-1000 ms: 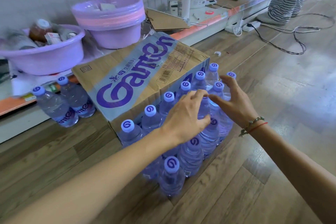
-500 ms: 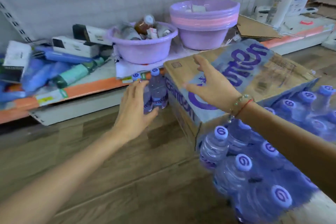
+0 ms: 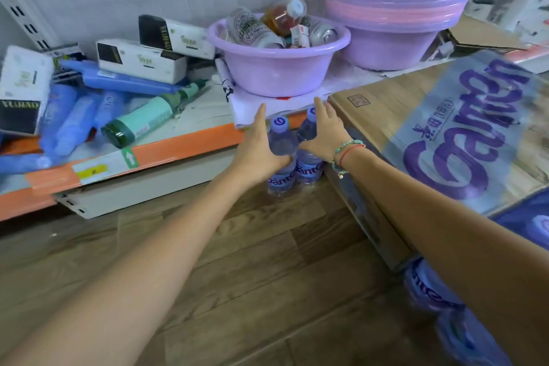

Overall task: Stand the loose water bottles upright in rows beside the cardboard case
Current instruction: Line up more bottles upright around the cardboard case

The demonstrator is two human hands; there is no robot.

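Both hands have left the block of upright bottles at the long side of the cardboard case [image 3: 445,140] and come round to its short end, where two loose bottles stand on the wooden floor [image 3: 252,261] between the case and the lip of the low shelf [image 3: 166,151]. A second ago the fingers were adjusting caps in the finished rows; half a second ago the arms were only reaching this way; now they have arrived.

The left hand [image 3: 258,151] cups the left bottle [image 3: 280,154], fingers extended along its far side and thumb pressed against the near side, so it has a loose hold on it. The right hand [image 3: 325,134] lies over the right bottle [image 3: 309,157], thumb round the shoulder; its fingers seem to wrap the far side, though motion blur and the hand itself hide the contact, so the grip is likely rather than certain. Both bottles are upright, touching each other, the right one just beside the case wall.

For the task, this reads as the last pair being collected: they stand apart from the main rows [image 3: 439,291], glimpsed blurred at lower right, and probably need carrying round to join them.

On the shelf behind sit a purple basin [image 3: 279,74] full of cans and small bottles and a stack of basins [image 3: 392,21].
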